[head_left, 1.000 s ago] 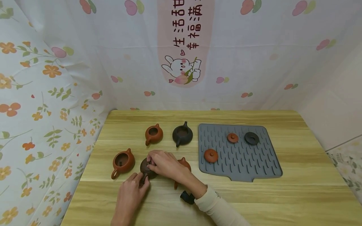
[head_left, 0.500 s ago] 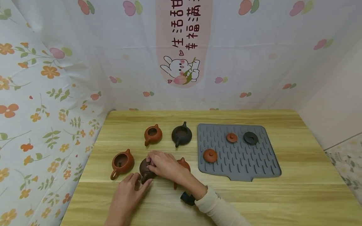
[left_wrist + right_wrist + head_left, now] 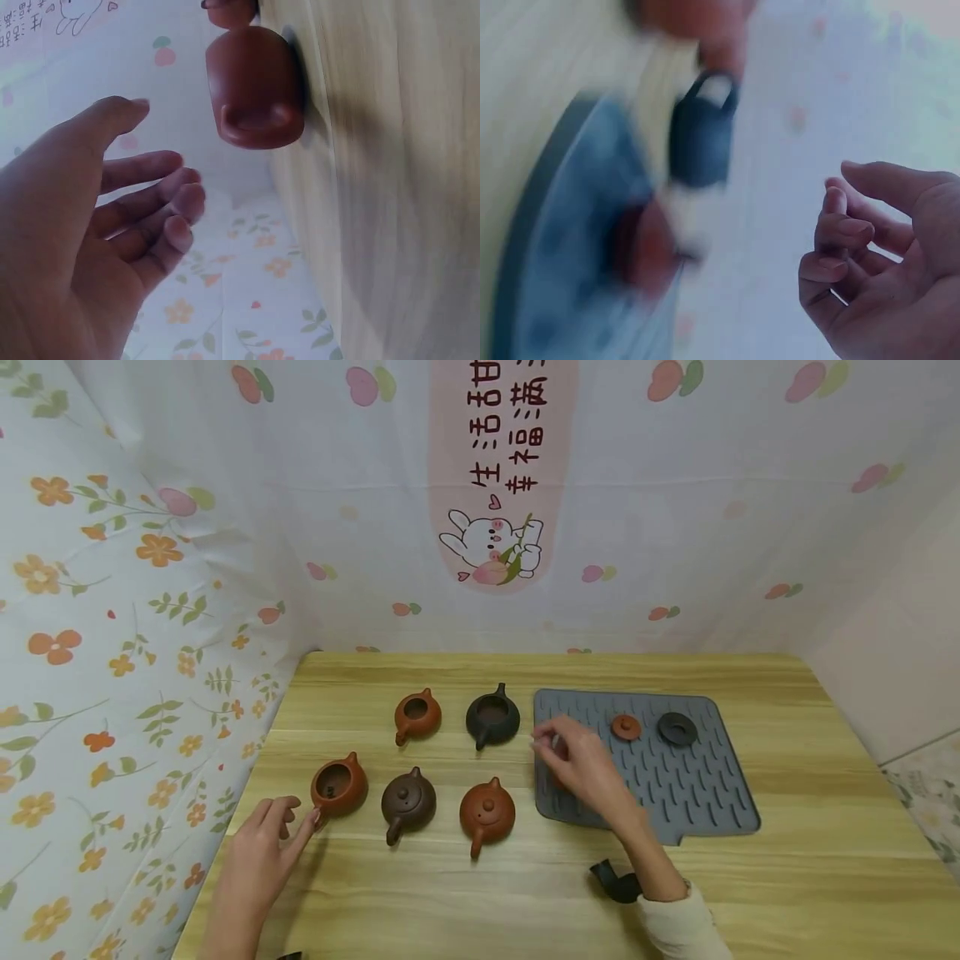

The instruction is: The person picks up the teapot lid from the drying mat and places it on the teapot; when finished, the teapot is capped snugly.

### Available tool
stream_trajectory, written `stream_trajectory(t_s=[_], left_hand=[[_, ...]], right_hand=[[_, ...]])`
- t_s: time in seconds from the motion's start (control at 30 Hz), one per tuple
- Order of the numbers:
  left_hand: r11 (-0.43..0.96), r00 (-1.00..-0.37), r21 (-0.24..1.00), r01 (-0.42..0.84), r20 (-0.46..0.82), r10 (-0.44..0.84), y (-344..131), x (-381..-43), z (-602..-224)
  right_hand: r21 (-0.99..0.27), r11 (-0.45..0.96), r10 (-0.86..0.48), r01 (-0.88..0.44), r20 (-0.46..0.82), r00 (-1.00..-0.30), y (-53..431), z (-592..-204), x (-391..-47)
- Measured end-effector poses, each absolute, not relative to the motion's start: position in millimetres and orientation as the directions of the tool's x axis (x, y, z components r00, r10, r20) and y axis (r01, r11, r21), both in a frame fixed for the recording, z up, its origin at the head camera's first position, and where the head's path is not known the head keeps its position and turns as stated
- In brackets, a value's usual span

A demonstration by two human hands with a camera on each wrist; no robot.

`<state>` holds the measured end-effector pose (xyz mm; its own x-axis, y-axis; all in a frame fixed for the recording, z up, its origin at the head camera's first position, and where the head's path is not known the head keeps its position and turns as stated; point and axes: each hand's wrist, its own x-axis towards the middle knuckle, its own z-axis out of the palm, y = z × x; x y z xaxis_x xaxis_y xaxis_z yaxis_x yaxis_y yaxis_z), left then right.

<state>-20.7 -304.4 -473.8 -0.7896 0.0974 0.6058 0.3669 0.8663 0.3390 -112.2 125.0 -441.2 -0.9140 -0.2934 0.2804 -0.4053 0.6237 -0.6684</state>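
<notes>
Beside the handle of the lidless reddish-brown teapot [image 3: 339, 787] at the left hovers my left hand [image 3: 258, 852], fingers loosely bent and holding nothing. The left wrist view shows a gap between that hand and the teapot [image 3: 255, 90]. My right hand [image 3: 588, 768] hangs over the left part of the grey mat [image 3: 720, 814], fingers relaxed, nothing in them. Under it a reddish-brown lid [image 3: 649, 251] lies on the mat, mostly hidden in the head view. A dark brown teapot [image 3: 408, 803] and an orange-brown teapot [image 3: 487, 814] stand with lids on.
Two lidless teapots, one orange-brown [image 3: 417, 717] and one black [image 3: 492, 718], stand in the back row. On the mat lie a small orange-brown lid [image 3: 626, 727] and a black lid [image 3: 677, 729]. Floral cloth hangs behind and left of the wooden table [image 3: 480, 910].
My right hand has left the dark brown teapot's lid and moved right, over the mat. My left hand has moved left from that teapot toward the left lidless one.
</notes>
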Motion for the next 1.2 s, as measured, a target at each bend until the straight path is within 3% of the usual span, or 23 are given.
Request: stream_trajectory(t_s=[0.13, 0.3, 0.5, 0.7, 1.2], left_hand=[[0.865, -0.818, 0.349, 0.36, 0.563, 0.113, -308.3, -23.0, -476.5], [0.883, -0.854, 0.35, 0.313, 0.51, 0.101, -308.2, -24.8, -477.4], [0.895, -0.893, 0.362, 0.261, 0.442, 0.081, -305.1, -27.2, -479.8], [0.902, -0.913, 0.367, 0.228, 0.402, 0.068, -301.1, -29.1, -481.1], [0.917, -0.922, 0.329, 0.226, 0.377, 0.092, -300.0, -30.3, -483.7]], right_hand=[[-0.68, 0.658, -0.192, -0.322, 0.262, -0.946, 165.3, -454.4, -107.4], [-0.685, 0.683, -0.156, -0.253, 0.201, -0.967, 185.1, -464.9, -100.9], [-0.704, 0.683, -0.158, -0.193, 0.116, -0.981, 186.2, -475.1, -97.8], [-0.71, 0.67, -0.191, -0.217, 0.119, -0.974, 182.5, -482.2, -97.5], [-0.712, 0.684, -0.17, -0.161, 0.06, -0.984, 180.5, -489.6, -97.3]])
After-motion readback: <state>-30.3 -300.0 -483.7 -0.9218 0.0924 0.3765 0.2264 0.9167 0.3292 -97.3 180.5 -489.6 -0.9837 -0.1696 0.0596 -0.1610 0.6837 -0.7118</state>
